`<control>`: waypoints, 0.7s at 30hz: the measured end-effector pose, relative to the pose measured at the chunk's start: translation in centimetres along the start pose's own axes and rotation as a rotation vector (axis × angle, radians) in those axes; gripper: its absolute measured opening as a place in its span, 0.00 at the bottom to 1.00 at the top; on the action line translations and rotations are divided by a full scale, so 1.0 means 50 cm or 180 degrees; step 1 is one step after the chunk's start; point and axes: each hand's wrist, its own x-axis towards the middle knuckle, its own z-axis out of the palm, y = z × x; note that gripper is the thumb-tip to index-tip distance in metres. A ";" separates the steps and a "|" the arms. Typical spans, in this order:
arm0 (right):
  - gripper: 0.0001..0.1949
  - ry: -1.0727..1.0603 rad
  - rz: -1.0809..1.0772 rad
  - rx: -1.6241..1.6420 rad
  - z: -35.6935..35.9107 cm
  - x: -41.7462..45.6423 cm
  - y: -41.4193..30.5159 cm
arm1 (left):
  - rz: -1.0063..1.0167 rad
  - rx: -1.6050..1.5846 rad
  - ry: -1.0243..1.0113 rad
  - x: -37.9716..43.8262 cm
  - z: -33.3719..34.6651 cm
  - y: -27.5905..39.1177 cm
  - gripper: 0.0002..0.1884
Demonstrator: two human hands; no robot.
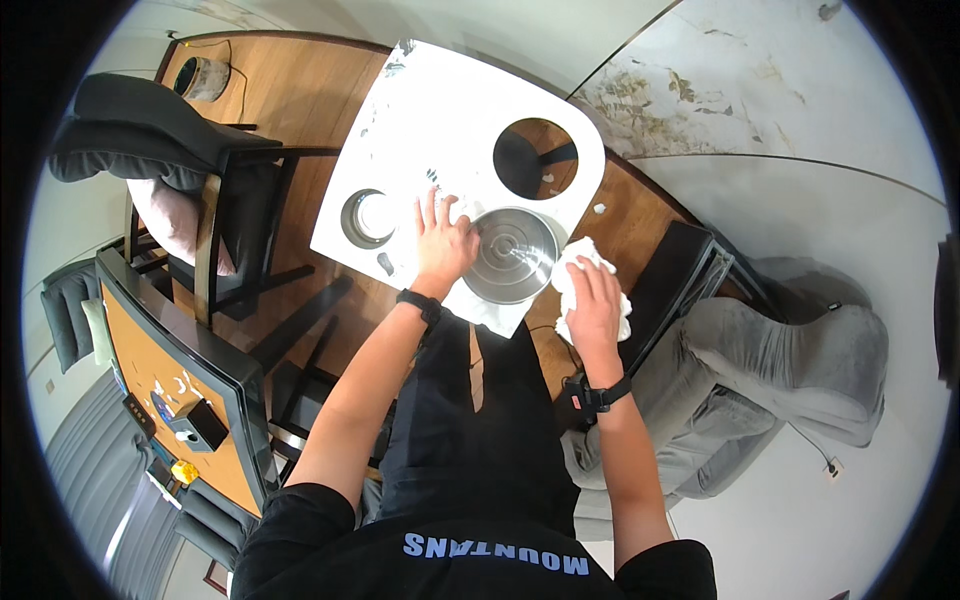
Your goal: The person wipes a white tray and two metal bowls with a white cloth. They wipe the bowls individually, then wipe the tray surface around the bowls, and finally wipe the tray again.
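In front of me is a white tabletop [442, 105] with round openings cut in it. A shiny stainless-steel bowl [513, 259] is at its near right part, its inside facing up. My left hand [446, 244] holds the bowl's left rim between thumb and index finger, the other fingers spread over the white surface. My right hand [595, 307] grips a bunched white cloth [592, 255] against or close beside the bowl's right outer side; contact there is hard to make out. A smaller metal-lined recess [367, 219] with something white in it is left of my left hand.
Behind the bowl is a large open hole [535, 159], with wood floor visible through it. White scraps [599, 208] lie on the floor. A dark armchair [225, 165] stands left, a brown-topped table [180, 375] nearer left, and a grey sofa [780, 367] right.
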 end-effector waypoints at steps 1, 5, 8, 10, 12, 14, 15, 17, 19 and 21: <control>0.31 0.0103 0.0110 -0.0116 -0.002 -0.004 0.007 | -0.0088 0.0005 0.0032 0.010 -0.006 0.000 0.11; 0.33 -0.0197 0.0309 -0.0052 0.000 -0.015 0.028 | -0.0353 0.0132 0.0210 0.040 -0.007 -0.002 0.11; 0.40 -0.0480 0.0048 0.0323 0.033 -0.024 0.042 | -0.0404 0.0030 0.0223 0.050 0.002 0.004 0.12; 0.40 -0.0524 -0.0041 0.0288 0.071 -0.025 0.041 | -0.0269 0.0000 0.0162 0.043 0.012 0.005 0.12; 0.39 -0.0614 -0.0093 0.0151 0.102 -0.028 0.048 | -0.0214 0.0025 -0.0145 0.034 0.016 0.007 0.16; 0.35 -0.0529 -0.0152 0.0061 0.132 -0.022 0.050 | -0.0230 -0.0182 -0.0056 0.027 0.018 0.015 0.21; 0.35 -0.0561 -0.0074 0.0081 0.141 -0.020 0.052 | -0.0239 -0.0297 -0.0034 0.022 0.012 0.027 0.24; 0.35 -0.0626 0.0079 0.0116 0.156 -0.012 0.061 | 0.0120 -0.0412 -0.0107 0.014 -0.009 0.029 0.29; 0.32 -0.0534 0.0165 0.0106 0.158 -0.007 0.067 | 0.0779 -0.0428 -0.0384 0.010 -0.049 0.028 0.30; 0.31 -0.0327 0.0208 0.0071 0.159 0.003 0.072 | 0.1091 -0.0450 -0.0804 -0.001 -0.057 0.026 0.24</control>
